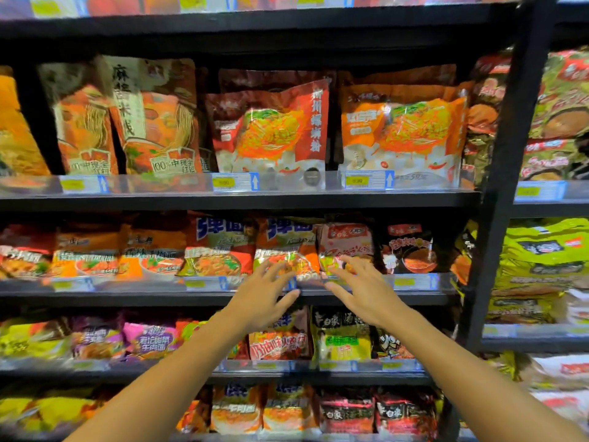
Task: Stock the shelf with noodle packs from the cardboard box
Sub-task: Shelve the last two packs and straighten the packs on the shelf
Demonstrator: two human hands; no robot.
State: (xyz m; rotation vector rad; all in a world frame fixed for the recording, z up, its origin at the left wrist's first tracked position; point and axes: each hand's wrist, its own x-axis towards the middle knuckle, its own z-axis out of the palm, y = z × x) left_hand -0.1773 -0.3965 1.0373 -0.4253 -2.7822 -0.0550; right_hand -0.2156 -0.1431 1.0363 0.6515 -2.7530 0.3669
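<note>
Black metal shelving fills your view, four tiers of glossy noodle packs behind clear plastic price rails. Your left hand (pixel 261 298) and right hand (pixel 360 290) are both spread, fingers straight, reaching at the second shelf (pixel 159 296) from the middle; neither grips anything. Your left fingertips sit at the orange pack (pixel 283 247), your right at the pink pack (pixel 345 240) just beside it; motion blur leaves actual contact uncertain. The cardboard box is not in view. Judged step: squaring the front row. Press flat with your palms rather than fingertips, since these soft crinkly film packs should dent and slide easily, and keep each one upright behind the rail (pixel 411 282). The dark pack (pixel 409 247) to the right stands apart and likely needs no touching. Larger pouches (pixel 271 129) above look stiffer and stand unaided.
</note>
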